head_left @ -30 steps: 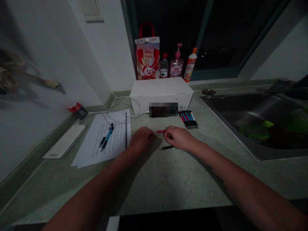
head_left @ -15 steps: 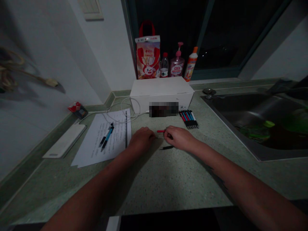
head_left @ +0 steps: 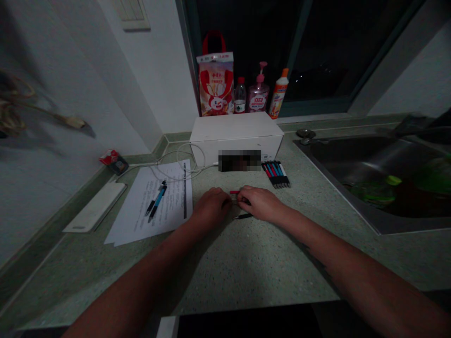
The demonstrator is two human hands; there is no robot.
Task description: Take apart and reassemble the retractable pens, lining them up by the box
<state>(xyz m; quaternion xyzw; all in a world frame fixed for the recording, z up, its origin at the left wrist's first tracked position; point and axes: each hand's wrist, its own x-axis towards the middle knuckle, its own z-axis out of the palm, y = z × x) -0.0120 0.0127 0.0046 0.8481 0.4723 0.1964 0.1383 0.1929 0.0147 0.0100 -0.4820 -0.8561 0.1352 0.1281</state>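
Note:
My left hand (head_left: pixel 212 206) is closed in a pinch over the middle of the counter. Facing it, my right hand (head_left: pixel 261 203) is closed too. A thin pale rod (head_left: pixel 234 199), which looks like a pen refill, spans the small gap between their fingertips; its ends are hidden. Just behind the fingers lies a red pen barrel (head_left: pixel 234 192), partly covered by my right hand. A black pen part with a pointed tip (head_left: pixel 242 216) rests on the counter just below my right hand.
Several pens (head_left: pixel 276 174) lie in a row before a white box (head_left: pixel 236 129). Two pens (head_left: pixel 157 202) rest on printed sheets (head_left: pixel 141 216) at left, near a white cable (head_left: pixel 179 178) and a flat white bar (head_left: pixel 95 206). A sink (head_left: pixel 373 225) is at right; bottles (head_left: pixel 258 96) stand behind.
My hands have drawn slightly closer together, so less of the thin rod shows between them. The pens and the sheets have stayed put.

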